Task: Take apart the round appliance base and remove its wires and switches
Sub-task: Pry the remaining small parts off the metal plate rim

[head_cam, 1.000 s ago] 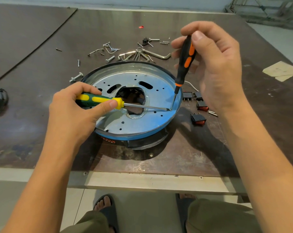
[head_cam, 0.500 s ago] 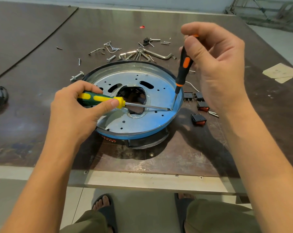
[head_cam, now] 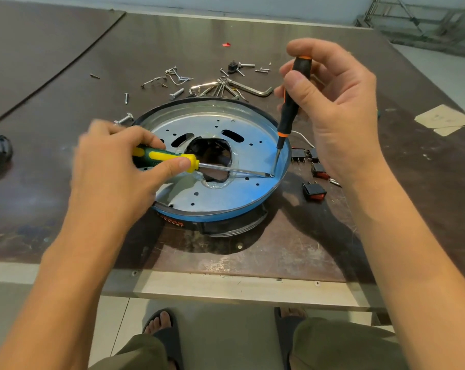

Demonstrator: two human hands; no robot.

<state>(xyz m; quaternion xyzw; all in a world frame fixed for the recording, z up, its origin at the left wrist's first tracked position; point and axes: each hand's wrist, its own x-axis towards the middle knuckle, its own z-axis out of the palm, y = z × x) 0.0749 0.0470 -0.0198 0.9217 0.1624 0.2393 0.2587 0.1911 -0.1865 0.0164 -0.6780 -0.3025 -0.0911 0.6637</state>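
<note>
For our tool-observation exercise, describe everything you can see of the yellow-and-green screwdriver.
The yellow-and-green screwdriver has a plastic-looking handle, green with yellow bands, and a slim bare-metal shaft. The left hand grips the handle, thumb pressed by its yellow collar. It lies nearly level across the central opening of the round base, tip down on the metal inside near the right rim, right by the tip of the black-and-orange screwdriver.

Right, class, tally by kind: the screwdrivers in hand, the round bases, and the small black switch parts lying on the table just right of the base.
Screwdrivers: 2, the yellow-green screwdriver and the black-orange screwdriver
Round base: 1
Black switch parts: 4
Total: 7
</note>
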